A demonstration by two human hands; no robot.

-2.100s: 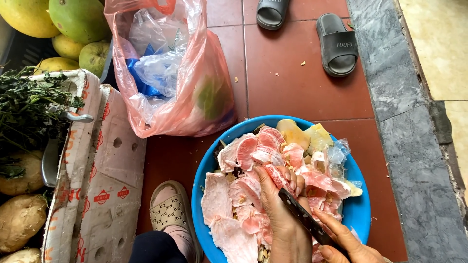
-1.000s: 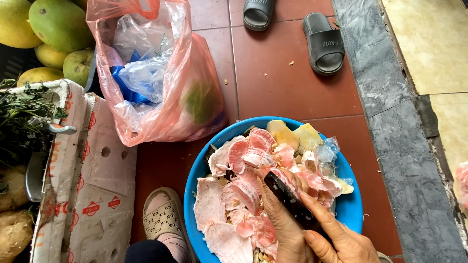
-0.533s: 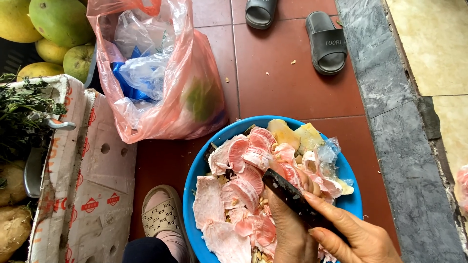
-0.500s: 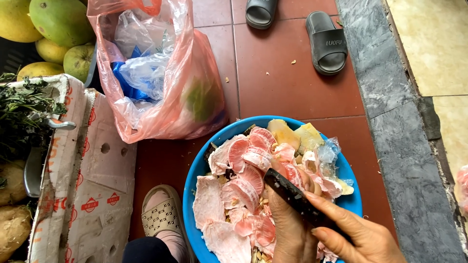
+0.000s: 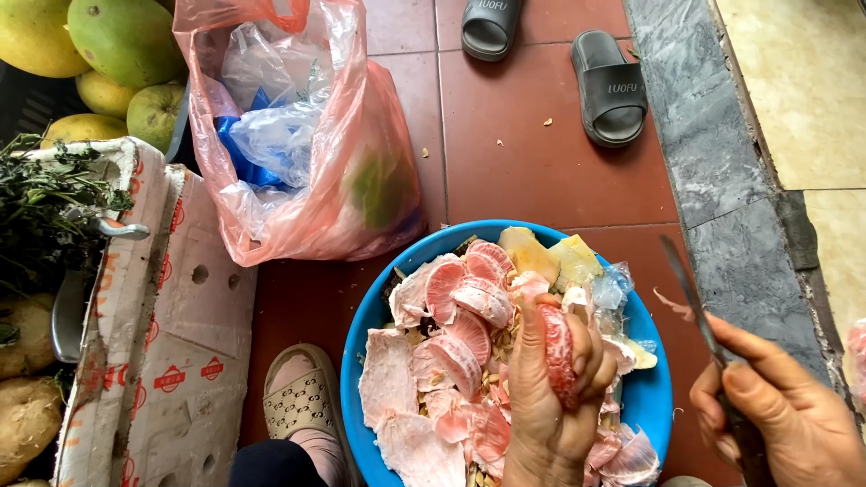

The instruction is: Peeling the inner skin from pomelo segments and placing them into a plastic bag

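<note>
left hand (image 5: 555, 397) grips pink pomelo segment (image 5: 557, 343) over blue basin (image 5: 649, 397), near centre. right hand (image 5: 780, 410) closed on knife (image 5: 695, 302), blade lifted right of basin. advice: keep blade angled away from fingers, peel membrane over basin.

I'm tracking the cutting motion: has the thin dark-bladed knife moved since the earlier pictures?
Yes. The thin dark-bladed knife in the right hand swung right, off the round blue plastic bowl, toward the grey stone curb.

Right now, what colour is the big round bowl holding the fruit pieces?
Bright blue plastic bowl, clearest in the head view.
</note>
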